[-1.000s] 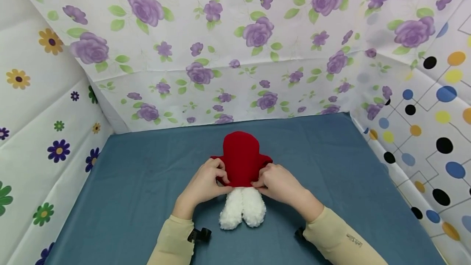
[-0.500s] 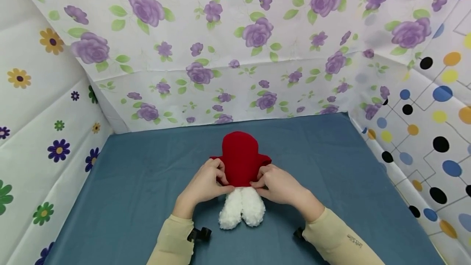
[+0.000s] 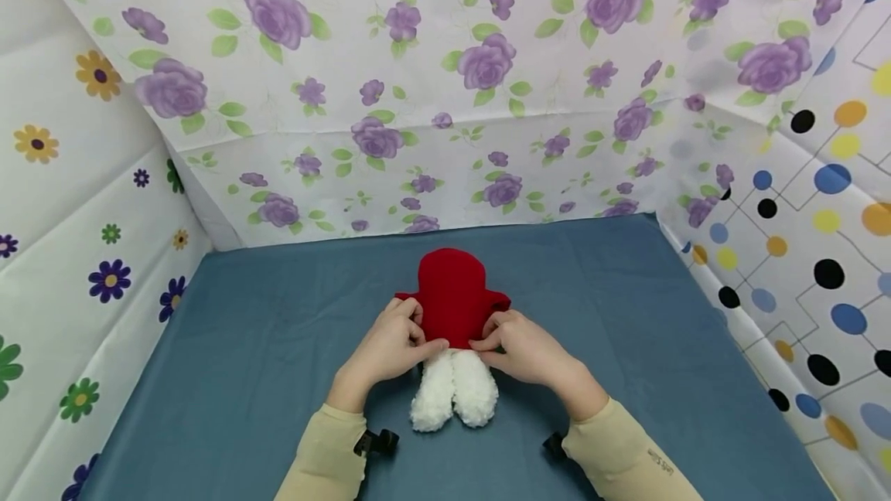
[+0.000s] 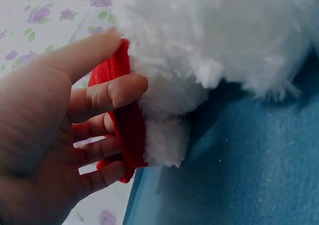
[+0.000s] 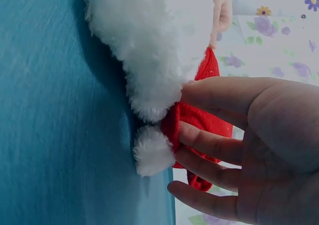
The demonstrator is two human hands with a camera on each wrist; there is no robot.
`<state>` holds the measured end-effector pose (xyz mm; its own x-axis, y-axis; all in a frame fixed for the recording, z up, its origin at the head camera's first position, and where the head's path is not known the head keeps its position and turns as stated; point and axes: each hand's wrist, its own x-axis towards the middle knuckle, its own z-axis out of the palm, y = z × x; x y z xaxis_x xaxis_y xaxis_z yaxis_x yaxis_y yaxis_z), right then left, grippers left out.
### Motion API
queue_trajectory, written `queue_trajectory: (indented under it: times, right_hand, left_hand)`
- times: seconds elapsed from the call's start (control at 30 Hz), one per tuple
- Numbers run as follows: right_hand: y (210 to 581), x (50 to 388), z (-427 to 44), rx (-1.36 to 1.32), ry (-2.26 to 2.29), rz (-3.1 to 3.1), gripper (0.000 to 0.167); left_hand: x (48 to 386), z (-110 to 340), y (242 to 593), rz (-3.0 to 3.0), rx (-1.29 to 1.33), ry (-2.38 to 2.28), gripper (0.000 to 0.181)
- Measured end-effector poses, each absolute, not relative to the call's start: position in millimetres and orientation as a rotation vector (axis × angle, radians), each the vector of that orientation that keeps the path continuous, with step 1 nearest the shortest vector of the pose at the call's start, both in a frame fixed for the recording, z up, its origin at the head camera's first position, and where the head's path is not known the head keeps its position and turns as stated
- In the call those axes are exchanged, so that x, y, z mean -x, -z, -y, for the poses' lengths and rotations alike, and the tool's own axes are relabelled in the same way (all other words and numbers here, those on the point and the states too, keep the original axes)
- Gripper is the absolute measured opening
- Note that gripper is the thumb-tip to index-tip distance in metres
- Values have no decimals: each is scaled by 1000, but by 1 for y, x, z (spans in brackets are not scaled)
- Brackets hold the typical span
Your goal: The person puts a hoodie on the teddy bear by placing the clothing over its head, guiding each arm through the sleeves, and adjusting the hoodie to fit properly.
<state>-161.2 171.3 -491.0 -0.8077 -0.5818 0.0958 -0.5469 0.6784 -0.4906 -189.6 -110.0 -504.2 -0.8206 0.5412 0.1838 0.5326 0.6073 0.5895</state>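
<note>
A white plush toy (image 3: 475, 391) lies on the blue cloth of the table (image 3: 264, 377), near the middle, and its two fluffy legs point toward the person. A red garment (image 3: 452, 292) covers the upper part of it, with one short sleeve standing out at each side.

The left hand (image 3: 391, 342) is at the left part of the lower hem, and its thumb and curled fingers hold the red edge. In the left wrist view, the index finger crosses this edge and its tip reaches over the white plush.

The right hand (image 3: 524, 346) is at the opposite part of the hem; its thumb and fingers have the cloth between them, while the little finger is free of it. The thumbs are near each other but apart.

The person wears beige sleeves (image 3: 322, 451), and a black device (image 3: 377, 443) sits at the left wrist. Behind the table hangs a cloth with purple roses (image 3: 418, 60); at the right, a dotted cloth (image 3: 814, 292).
</note>
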Motion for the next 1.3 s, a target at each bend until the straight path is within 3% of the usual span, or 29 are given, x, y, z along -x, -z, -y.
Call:
queue_trajectory:
  times: [0.5,0.67,0.87,1.03,1.3]
  right_hand:
    - [475,172,-178,803,906,-2661,22]
    - [459,183,-176,772,932,-2645,19]
    - [443,196,-163,667,1155,-2771,26]
    - [450,212,-147,689,1266,-2955,29]
    - [475,227,-140,582,1091,-3058,33]
  left_hand:
    - [193,118,494,-2699,-849,-1193,34]
    - [195,121,485,-2664,-787,-1351,18]
    - [200,119,476,-2780,-655,-1473,5]
    - [209,108,472,-2850,-523,-1584,11]
    - [217,95,483,-2802,-414,-1502,40]
